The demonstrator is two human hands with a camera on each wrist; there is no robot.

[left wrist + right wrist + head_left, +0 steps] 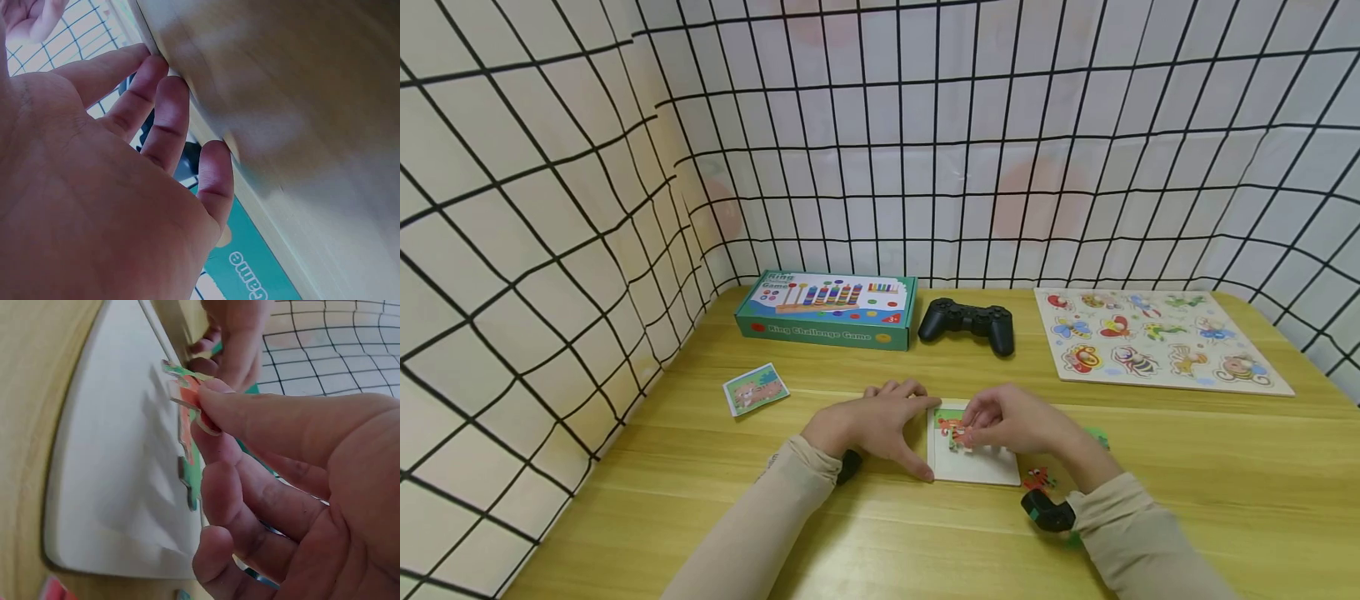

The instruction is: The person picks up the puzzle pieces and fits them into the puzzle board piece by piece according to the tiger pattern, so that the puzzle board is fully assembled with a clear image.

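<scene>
A small white puzzle tray lies flat on the wooden table, with green and orange jigsaw pieces along its far left part. My right hand is above the tray and pinches an orange puzzle piece between thumb and forefinger. That piece is tilted over the laid pieces; whether it touches them I cannot tell. My left hand rests at the tray's left edge, thumb and forefinger spread against it. In the left wrist view its fingers are only slightly bent. A loose orange piece lies by the right wrist.
Behind the hands are a green ring game box and a black game controller. An insect picture board is at back right, a small picture card at left. Gridded cloth encloses the table. A green piece lies beyond the right forearm.
</scene>
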